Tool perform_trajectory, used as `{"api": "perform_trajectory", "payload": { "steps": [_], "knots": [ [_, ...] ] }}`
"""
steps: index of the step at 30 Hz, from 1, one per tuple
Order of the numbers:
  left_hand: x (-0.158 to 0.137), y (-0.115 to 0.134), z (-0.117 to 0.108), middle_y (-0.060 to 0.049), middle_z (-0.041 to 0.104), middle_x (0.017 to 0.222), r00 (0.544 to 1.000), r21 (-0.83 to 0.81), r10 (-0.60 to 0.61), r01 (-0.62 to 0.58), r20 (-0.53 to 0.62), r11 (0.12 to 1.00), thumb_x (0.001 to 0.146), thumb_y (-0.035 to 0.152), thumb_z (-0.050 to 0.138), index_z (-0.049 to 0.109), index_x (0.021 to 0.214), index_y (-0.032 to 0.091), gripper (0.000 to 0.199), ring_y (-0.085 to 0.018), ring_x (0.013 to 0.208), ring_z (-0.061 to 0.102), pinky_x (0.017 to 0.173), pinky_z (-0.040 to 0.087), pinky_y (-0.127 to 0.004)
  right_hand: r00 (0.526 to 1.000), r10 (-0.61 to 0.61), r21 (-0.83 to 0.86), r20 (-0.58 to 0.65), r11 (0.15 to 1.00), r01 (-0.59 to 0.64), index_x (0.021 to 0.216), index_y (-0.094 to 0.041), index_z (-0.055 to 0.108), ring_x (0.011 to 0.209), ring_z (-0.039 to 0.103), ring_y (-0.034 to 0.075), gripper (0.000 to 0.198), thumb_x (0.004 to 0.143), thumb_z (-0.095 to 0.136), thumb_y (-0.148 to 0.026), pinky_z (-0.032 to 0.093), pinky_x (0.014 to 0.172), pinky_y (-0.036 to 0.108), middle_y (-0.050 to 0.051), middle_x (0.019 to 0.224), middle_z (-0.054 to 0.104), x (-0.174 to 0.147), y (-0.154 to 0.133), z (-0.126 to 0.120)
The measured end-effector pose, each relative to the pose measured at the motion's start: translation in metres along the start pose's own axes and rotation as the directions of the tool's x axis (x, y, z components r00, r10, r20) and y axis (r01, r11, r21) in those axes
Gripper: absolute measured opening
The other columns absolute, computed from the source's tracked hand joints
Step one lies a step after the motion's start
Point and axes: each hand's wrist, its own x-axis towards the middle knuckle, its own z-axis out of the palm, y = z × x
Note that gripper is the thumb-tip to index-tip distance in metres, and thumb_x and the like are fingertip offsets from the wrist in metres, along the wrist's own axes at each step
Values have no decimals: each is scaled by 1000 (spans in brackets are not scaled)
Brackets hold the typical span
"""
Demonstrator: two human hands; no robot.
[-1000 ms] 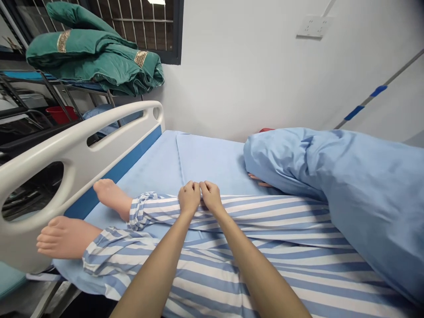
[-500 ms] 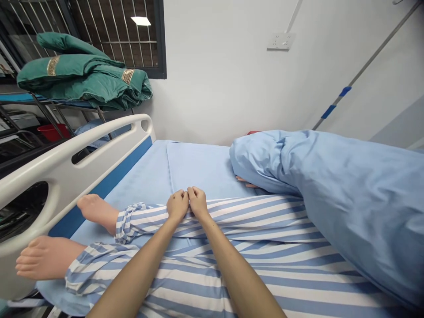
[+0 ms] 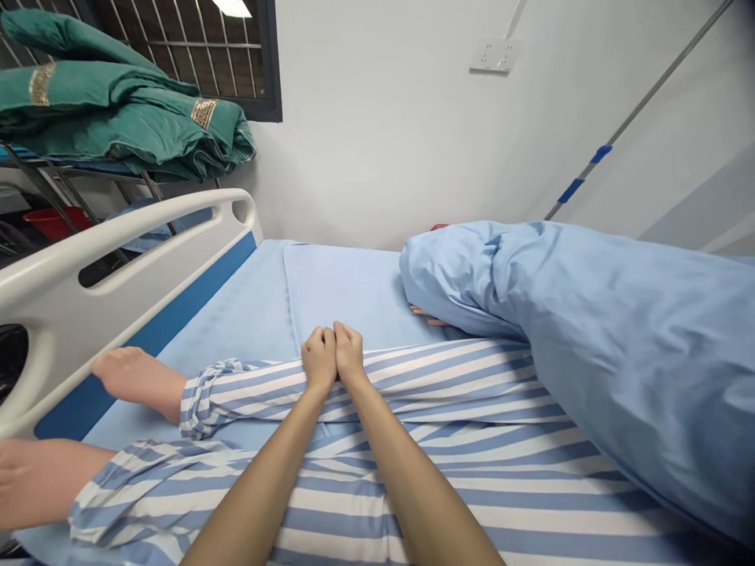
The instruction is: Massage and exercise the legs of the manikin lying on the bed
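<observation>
My left hand [image 3: 319,355] and my right hand [image 3: 348,350] are side by side, touching, over the far leg of striped trousers [image 3: 436,373]. Both are closed, knuckles up, with the fingers curled under. Whether cloth is pinched inside them is hidden. The blue-and-white trousers clothe two legs lying across the bed, of a patient or a manikin; I cannot tell which. A far bare foot [image 3: 138,381] and a near bare foot [image 3: 47,479] point left, the near one cut by the frame edge. A light blue quilt [image 3: 619,314] covers the body on the right, with fingertips [image 3: 428,316] showing under its edge.
The light blue bed sheet [image 3: 348,287] runs to the white wall. A cream bed end board [image 3: 147,259] stands at the left. Behind it, folded green bedding [image 3: 130,118] rests on a metal frame below a barred window. A pole with blue bands [image 3: 590,177] leans at right.
The view has shifted a little, so the bed, feet and bedding sit further left and slightly higher. My hands stay closed together over the far trouser leg, a touch nearer its far edge.
</observation>
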Motion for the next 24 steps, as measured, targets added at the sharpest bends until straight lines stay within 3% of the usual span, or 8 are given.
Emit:
{"api": "perform_trajectory", "payload": {
  "steps": [10, 14, 17, 20, 24],
  "knots": [
    [-1, 2, -3, -1, 58, 62, 998, 153, -3, -6, 56, 988, 84, 33, 34, 48, 61, 21, 29, -14, 60, 49, 58, 27, -26, 1000, -18, -17, 1, 1000, 18, 53, -20, 30, 49, 28, 8, 35, 77, 42, -43, 29, 45, 22, -6, 49, 30, 0, 1, -1],
    [-2, 3, -4, -3, 62, 68, 997, 218, 0, -16, 73, 976, 85, 32, 32, 51, 65, 21, 29, -15, 64, 52, 58, 26, -26, 998, 2, -220, 55, 975, 10, 50, -20, 34, 48, 31, 9, 33, 76, 40, -38, 26, 46, 22, -6, 46, 32, 6, -12, -9],
    [-4, 2, -3, -4, 64, 71, 993, 269, 31, -61, 113, 961, 86, 32, 30, 52, 66, 22, 31, -16, 66, 54, 57, 24, -27, 989, -57, -427, 133, 898, 109, 46, -19, 34, 48, 31, 9, 35, 76, 41, -36, 23, 47, 22, -6, 44, 32, 10, -25, -22],
    [-6, 2, -1, -4, 64, 70, 990, 310, 35, -76, 138, 948, 86, 34, 30, 52, 66, 22, 32, -16, 66, 54, 56, 22, -27, 974, -116, -468, 197, 861, 197, 48, -19, 33, 48, 30, 8, 36, 78, 40, -37, 22, 48, 22, -6, 45, 30, 10, -27, -37],
    [-7, 3, 1, -3, 63, 69, 988, 325, 51, -96, 144, 941, 85, 34, 31, 52, 65, 22, 31, -16, 67, 53, 56, 22, -27, 972, -138, -463, 189, 860, 212, 50, -19, 32, 49, 30, 8, 36, 81, 37, -37, 23, 49, 22, -6, 47, 30, 4, -12, -46]
  ]
}}
